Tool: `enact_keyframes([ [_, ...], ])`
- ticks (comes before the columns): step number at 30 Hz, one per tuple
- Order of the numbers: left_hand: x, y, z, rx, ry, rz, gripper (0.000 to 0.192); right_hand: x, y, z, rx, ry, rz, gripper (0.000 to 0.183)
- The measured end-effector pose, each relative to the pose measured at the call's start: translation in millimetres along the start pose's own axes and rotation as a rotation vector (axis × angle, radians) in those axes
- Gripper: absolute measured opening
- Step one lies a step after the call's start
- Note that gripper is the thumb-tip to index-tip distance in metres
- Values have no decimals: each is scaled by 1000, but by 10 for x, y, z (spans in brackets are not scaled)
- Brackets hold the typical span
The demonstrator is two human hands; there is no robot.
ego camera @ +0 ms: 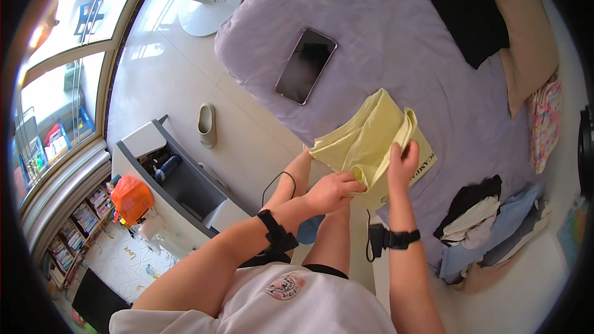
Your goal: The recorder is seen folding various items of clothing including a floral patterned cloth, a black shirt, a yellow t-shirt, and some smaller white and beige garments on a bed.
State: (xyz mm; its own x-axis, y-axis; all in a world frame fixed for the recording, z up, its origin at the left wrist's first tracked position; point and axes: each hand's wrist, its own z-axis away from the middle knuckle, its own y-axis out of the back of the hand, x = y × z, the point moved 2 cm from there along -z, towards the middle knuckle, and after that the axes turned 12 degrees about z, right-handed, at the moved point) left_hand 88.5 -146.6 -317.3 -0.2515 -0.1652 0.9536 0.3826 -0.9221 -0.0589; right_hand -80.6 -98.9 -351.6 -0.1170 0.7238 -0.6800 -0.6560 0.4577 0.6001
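Observation:
A pale yellow garment [359, 132], partly folded, lies over the near edge of the bed. Dark lettering shows on its right-hand part. My left hand [332, 190] pinches the fabric at its lower edge. With my right hand [403, 162] I grip a raised fold on the right side, thumb and fingers around the cloth. Between the two hands the fabric bunches up slightly. Past the garment, a smartphone [306, 66] with a dark screen rests on the lavender bedsheet [371, 18].
A folded black cloth [466, 14] lies against a beige pillow [533, 37] at the far right. Several clothes [482, 232] are heaped at the bed's right side. Leftward stand a grey-and-white cabinet [185, 185], a slipper [207, 125] and a round white stand base [211, 2] on the tiled floor.

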Motion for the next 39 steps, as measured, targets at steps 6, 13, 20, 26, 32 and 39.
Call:
enact_keyframes([
  [6, -737, 238, 93, 384, 265, 82, 35, -149, -394, -63, -62, 29, -11, 18],
  [13, -692, 364, -4, 360, 616, 123, 40, -206, -596, -354, -193, -71, 388, 21],
  [20, -802, 310, 59, 528, 579, 69, 39, -237, -547, -335, -194, 120, 183, 19],
  [26, -821, 413, 64, 779, 313, -253, 44, -145, -524, 217, -119, 461, 399, 48],
  [32, -574, 229, -86, 227, 711, 35, 38, 32, -481, 598, -242, 469, 705, 63],
  [39, -624, 505, -161, 473, 328, 613, 55, 128, 61, 461, -234, 133, -9, 30],
])
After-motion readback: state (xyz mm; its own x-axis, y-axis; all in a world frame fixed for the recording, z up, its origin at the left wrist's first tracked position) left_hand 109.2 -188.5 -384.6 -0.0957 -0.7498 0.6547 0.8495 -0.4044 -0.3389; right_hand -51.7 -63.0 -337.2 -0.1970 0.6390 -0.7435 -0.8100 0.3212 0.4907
